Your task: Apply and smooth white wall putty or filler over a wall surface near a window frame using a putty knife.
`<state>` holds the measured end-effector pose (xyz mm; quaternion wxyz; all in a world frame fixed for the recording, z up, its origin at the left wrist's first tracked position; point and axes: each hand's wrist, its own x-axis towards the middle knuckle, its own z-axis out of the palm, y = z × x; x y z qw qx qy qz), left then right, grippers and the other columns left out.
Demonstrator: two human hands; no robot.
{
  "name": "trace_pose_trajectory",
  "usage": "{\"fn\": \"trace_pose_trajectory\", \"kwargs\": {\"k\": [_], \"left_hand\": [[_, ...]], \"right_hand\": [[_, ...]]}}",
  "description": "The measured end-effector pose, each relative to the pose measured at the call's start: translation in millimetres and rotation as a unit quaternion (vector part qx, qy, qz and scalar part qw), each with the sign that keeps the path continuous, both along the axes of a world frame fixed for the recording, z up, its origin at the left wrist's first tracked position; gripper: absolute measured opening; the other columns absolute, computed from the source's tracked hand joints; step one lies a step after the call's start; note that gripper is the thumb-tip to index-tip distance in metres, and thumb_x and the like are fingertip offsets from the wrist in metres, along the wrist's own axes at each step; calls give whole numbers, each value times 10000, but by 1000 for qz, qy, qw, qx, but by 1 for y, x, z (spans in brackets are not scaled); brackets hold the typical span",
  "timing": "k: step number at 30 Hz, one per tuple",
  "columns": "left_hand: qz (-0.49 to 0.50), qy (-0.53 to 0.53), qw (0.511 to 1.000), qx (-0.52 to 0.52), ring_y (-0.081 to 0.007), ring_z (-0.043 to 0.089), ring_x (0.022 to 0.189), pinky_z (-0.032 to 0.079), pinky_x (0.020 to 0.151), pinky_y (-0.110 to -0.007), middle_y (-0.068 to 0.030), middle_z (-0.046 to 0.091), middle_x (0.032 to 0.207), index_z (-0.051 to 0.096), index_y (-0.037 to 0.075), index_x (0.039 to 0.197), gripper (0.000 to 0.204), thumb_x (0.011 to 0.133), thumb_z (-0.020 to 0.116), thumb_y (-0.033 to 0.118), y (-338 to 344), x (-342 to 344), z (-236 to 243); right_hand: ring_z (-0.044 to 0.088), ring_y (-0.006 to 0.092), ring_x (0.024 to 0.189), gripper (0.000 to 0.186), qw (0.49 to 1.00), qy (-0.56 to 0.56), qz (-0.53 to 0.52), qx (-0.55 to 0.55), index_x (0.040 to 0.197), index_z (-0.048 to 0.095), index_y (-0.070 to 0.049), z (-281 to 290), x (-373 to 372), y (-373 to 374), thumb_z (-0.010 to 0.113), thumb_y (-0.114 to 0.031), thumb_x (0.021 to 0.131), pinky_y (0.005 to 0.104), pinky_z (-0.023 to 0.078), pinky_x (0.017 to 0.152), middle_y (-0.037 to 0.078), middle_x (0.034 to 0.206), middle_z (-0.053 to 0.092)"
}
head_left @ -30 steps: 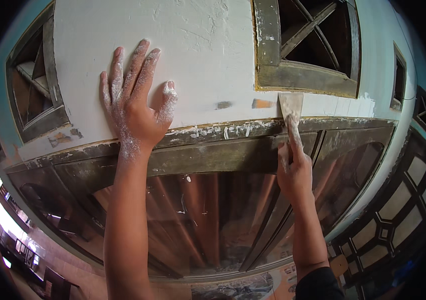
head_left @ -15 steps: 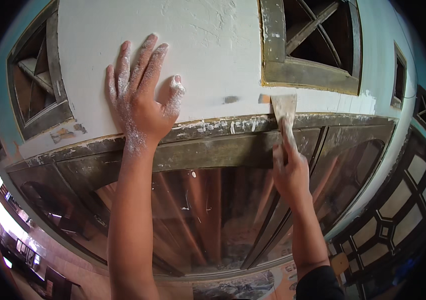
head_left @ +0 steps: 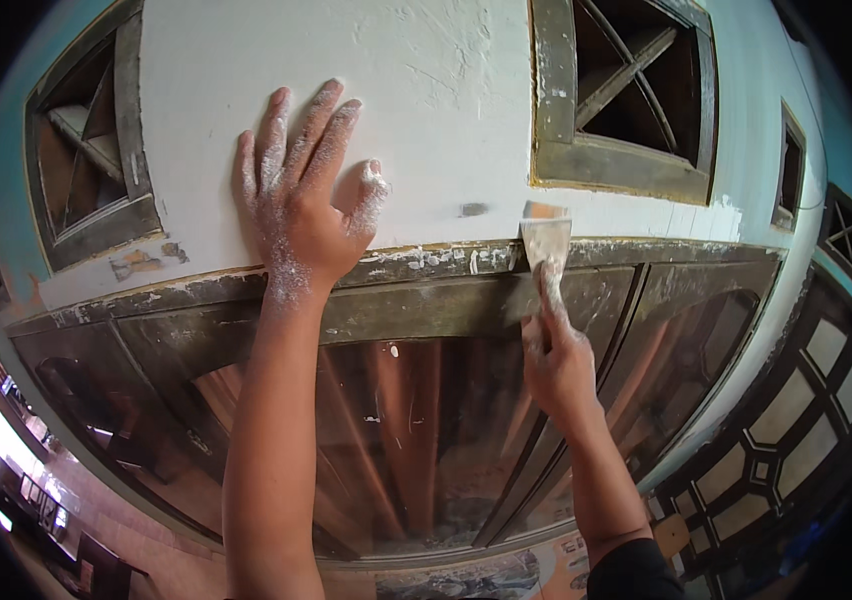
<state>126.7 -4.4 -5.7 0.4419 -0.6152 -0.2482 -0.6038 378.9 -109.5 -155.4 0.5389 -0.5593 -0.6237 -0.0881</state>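
Scraper (head_left: 547,242), at two o'clock beside the white wall (head_left: 426,150), sits gripped in your right hand (head_left: 558,368); your left hand (head_left: 308,210) (dusted white) lies spread on that wall at ten o'clock.

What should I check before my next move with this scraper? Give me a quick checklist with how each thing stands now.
1. Scraper held in the right hand: ok.
2. Left hand out of the scraper's way: ok, spread on the wall well to its left.
3. Left hand clean: not ok, white powder on its fingers and wrist.
4. Wall free of dark marks: not ok, a gray patch shows left of the scraper.
5. Wooden trim clean: not ok, white spots along it.
6. Scraper pressed firmly: cannot tell.
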Motion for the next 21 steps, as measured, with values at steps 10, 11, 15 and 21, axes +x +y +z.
{"fn": "trace_pose_trajectory", "kwargs": {"k": [10, 11, 15, 21], "left_hand": [[-4, -4, 1000, -12, -324, 389, 1525, 225, 1235, -605, 40, 560, 1555, 686, 186, 1354, 493, 872, 687, 290, -4, 0, 0], [0, -2, 1000, -18, -326, 384, 1528, 224, 1235, -608, 40, 556, 1559, 682, 187, 1359, 496, 874, 686, 291, -4, -1, -1], [10, 27, 999, -41, -321, 364, 1541, 216, 1246, -595, 33, 515, 1596, 649, 193, 1409, 522, 901, 672, 314, -2, -11, -4], [88, 78, 992, -48, -344, 366, 1548, 253, 1245, -564, -30, 477, 1634, 597, 155, 1479, 534, 956, 604, 261, -6, -76, 7]], "right_hand": [[654, 480, 803, 718, 1000, -25, -3, -18, 1665, 268, -254, -3, -10, 3, 575, -116, 1030, 434, 544, 713, 274, 982, 690], [654, 480, 803, 718, 1000, -24, 0, -19, 1665, 268, -254, 5, -12, 6, 575, -116, 1030, 434, 544, 713, 274, 982, 690], [678, 467, 763, 670, 998, -37, -38, 23, 1638, 332, -264, 19, -21, 11, 598, -190, 1027, 551, 517, 652, 212, 841, 718], [687, 466, 805, 658, 997, -55, -27, 42, 1627, 355, -263, 21, -25, 12, 602, -178, 1023, 556, 520, 661, 213, 892, 723]]}}
